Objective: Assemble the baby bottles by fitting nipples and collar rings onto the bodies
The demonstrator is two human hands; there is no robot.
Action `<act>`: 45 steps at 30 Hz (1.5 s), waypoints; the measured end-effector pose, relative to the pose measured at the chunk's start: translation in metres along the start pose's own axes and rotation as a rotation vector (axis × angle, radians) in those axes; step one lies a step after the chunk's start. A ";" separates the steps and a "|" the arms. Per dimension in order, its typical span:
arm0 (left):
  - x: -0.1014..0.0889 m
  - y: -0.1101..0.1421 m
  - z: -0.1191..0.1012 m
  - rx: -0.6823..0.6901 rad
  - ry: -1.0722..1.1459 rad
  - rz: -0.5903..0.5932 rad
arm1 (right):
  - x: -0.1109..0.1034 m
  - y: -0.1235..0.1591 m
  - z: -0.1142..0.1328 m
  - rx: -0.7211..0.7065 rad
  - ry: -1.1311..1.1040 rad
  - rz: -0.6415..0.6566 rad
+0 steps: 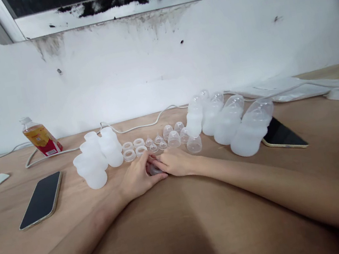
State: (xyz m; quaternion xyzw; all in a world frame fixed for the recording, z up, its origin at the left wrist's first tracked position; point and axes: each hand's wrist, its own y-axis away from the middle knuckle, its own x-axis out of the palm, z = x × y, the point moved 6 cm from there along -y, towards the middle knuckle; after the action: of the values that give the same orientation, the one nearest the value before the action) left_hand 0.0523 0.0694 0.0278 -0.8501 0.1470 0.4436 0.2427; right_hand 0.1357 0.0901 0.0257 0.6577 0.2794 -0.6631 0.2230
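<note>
In the head view my left hand (138,175) and my right hand (177,160) meet at the middle of the table. Between them is a small clear plastic piece (155,169), mostly covered by the fingers; its exact kind is hidden. The left thumb and fingers curl round it, and the right fingers press in from the other side. Just beyond the hands lie several bottle collar rings (129,155), clear bottle nipples (158,139) and dome caps (173,139). White bottle bodies (94,171) stand at the left. Capped baby bottles (246,133) stand in a group at the right.
A drink bottle (42,138) stands at the back left, with a phone (41,201) nearer. Another dark-screened device (284,135) lies behind the capped bottles. A white cable (143,126) runs along the back, and plastic bags (281,89) lie at the back right.
</note>
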 end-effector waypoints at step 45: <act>-0.010 0.003 0.014 0.203 -0.377 -0.164 | 0.006 0.003 -0.026 0.210 -0.126 -0.204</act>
State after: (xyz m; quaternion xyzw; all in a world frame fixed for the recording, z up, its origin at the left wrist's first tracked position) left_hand 0.0362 0.0752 0.0282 -0.7326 0.0732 0.5562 0.3855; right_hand 0.1570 0.1051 0.0196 0.6028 0.2591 -0.7478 0.1016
